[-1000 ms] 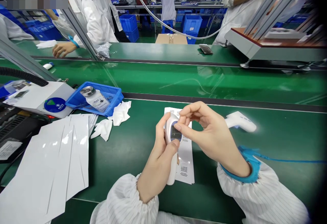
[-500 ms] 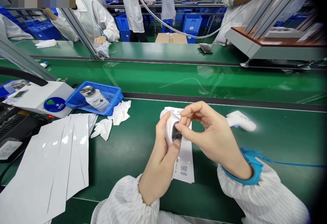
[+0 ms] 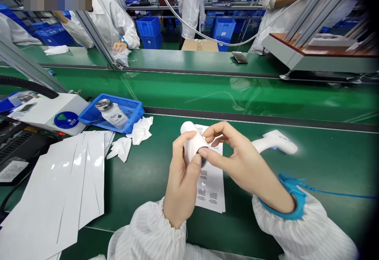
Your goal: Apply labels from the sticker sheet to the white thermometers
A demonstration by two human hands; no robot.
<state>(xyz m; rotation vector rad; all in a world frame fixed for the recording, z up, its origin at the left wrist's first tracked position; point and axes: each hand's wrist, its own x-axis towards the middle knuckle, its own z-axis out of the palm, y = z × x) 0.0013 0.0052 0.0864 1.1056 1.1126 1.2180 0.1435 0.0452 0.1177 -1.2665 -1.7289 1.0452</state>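
Observation:
A white handheld infrared thermometer sits in my left hand, its rounded body tilted up and its dark display almost hidden behind my fingers. My right hand pinches its near end between thumb and fingertips. Below both hands, a printed paper leaflet lies flat on the green belt. A second white thermometer lies on its side to the right of my right hand, untouched. A blue wrist strap circles my right wrist over the striped sleeve.
A blue tray holding a metal-capped bottle stands left of my hands, beside white wipes and a stack of white sheets. Beyond a glass divider, co-workers in white stand at another green bench.
The thermometer has rotated in my hands, so its display, facing me earlier, is now nearly hidden. Its white body shows more. My hands have shifted slightly, and a co-worker's hand has moved toward a clear bag.

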